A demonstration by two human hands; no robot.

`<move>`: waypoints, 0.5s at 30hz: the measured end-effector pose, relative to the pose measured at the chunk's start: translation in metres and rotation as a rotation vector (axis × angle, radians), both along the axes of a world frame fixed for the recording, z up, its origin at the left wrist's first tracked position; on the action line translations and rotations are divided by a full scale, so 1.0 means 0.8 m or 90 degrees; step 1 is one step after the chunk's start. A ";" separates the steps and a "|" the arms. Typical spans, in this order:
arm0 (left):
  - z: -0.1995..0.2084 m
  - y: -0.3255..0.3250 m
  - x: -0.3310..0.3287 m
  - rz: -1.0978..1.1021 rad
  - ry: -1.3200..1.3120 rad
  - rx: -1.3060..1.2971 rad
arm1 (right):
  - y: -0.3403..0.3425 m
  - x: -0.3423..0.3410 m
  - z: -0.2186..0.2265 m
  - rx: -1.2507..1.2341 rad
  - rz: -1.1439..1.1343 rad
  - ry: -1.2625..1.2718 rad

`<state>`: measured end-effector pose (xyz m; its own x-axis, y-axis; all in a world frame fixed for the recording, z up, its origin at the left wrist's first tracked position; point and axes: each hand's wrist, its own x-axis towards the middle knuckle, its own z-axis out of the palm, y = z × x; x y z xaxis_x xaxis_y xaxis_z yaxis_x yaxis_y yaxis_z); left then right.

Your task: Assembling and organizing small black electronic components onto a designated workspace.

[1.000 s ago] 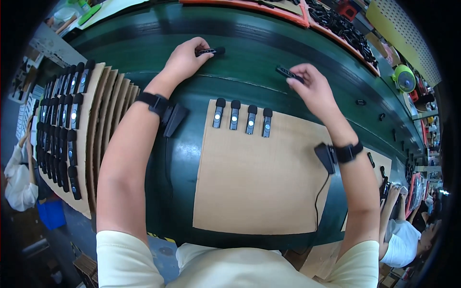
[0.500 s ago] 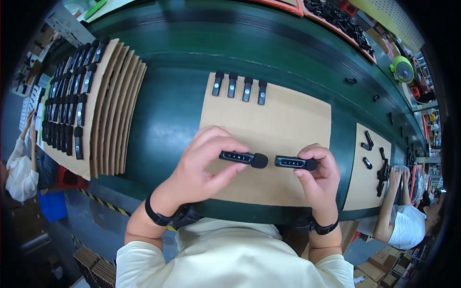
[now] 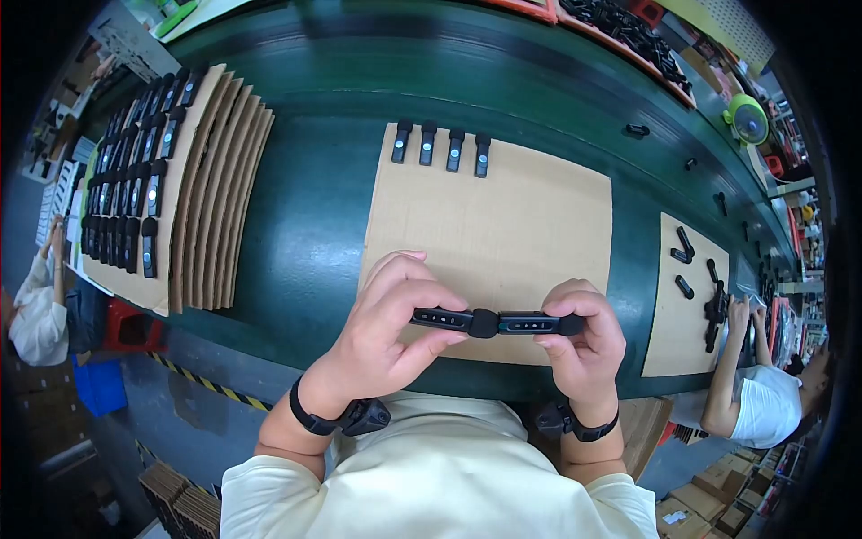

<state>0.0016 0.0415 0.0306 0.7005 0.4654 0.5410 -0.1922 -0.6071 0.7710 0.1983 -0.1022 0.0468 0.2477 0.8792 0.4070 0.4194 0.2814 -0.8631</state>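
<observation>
Black devices [image 3: 442, 319] brought together, left hand [image 3: 382, 323] pinching one, right hand [image 3: 590, 340] another

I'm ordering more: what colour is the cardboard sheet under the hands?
The sheet is light brown; head view.

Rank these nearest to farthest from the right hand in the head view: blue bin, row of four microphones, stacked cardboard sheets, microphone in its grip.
From the right hand:
1. Microphone in its grip, touching it
2. Row of four microphones, ahead and to the left
3. Stacked cardboard sheets, farther left
4. Blue bin, lower left of the picture
</observation>
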 end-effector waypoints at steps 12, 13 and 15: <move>-0.002 -0.008 0.010 0.028 -0.041 -0.012 | 0.002 0.001 0.000 0.039 -0.013 -0.062; -0.001 -0.008 0.011 0.025 -0.040 -0.012 | 0.001 0.002 0.001 0.035 -0.007 -0.065; -0.002 -0.007 0.011 0.023 -0.038 -0.013 | 0.002 0.001 0.001 0.032 -0.001 -0.069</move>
